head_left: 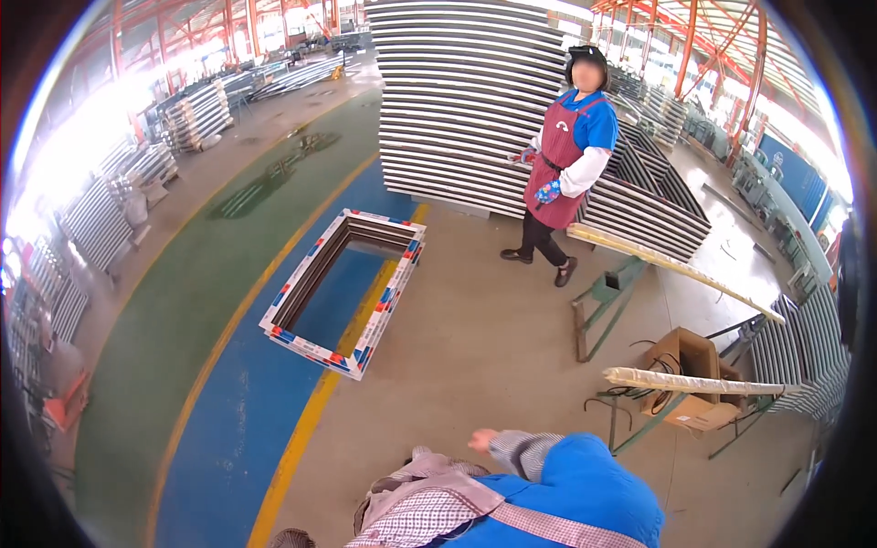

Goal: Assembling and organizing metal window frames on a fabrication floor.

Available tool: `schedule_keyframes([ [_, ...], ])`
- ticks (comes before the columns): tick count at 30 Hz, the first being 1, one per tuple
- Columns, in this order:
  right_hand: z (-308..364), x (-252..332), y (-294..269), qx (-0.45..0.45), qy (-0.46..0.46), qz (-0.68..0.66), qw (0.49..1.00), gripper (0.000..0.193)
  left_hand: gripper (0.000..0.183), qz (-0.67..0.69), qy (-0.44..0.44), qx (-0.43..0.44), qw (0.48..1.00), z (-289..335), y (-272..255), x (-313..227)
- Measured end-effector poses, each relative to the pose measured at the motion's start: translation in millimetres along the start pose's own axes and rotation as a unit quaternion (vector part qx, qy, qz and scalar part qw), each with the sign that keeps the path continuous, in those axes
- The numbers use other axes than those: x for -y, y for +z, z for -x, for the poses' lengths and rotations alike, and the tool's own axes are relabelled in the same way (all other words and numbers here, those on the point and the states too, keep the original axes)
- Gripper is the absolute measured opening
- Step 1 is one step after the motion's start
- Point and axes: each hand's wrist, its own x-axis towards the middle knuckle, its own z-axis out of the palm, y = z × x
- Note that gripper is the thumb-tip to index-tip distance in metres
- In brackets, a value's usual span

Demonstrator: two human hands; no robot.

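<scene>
At the bottom middle of the picture, the person's right hand (481,440) pokes out of a checked sleeve (523,450). The hand looks empty and is blurry, so I cannot tell how wide the fingers are. It touches nothing. The left hand does not show. Below the hand is the person's blue top (585,489) and a checked apron (429,511).

Nearest to the hand, to the right, a long white wrapped bar (694,383) lies across a green metal stand (639,429). Behind it sits an open brown cardboard box (685,361) with dark cables beside it. A second long pale bar (671,267) lies higher up, on the right side, over another green stand (603,297).

To the left of the middle, a stack of white window frames (347,288) with red and blue tape marks lies flat on the floor. You can see the floor through its middle.

Farther up, another person in a blue shirt and a dark red apron (557,173) stands near a very tall pile of flat white and dark frames (466,91). More frames lean at the right.

The floor (484,347) is grey concrete, with a yellow line, a blue strip and a green strip curving on the left. The room is a big factory hall with orange roof beams (694,36). More frame piles stand at the far upper left (196,114).
</scene>
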Motion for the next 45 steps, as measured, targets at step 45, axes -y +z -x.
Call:
schedule_keyframes([
  [45,-394,206,7,-0.133,0.471,-0.463,0.739,0.056,0.038,0.034,-0.773,-0.410,0.484,574,-539,547],
])
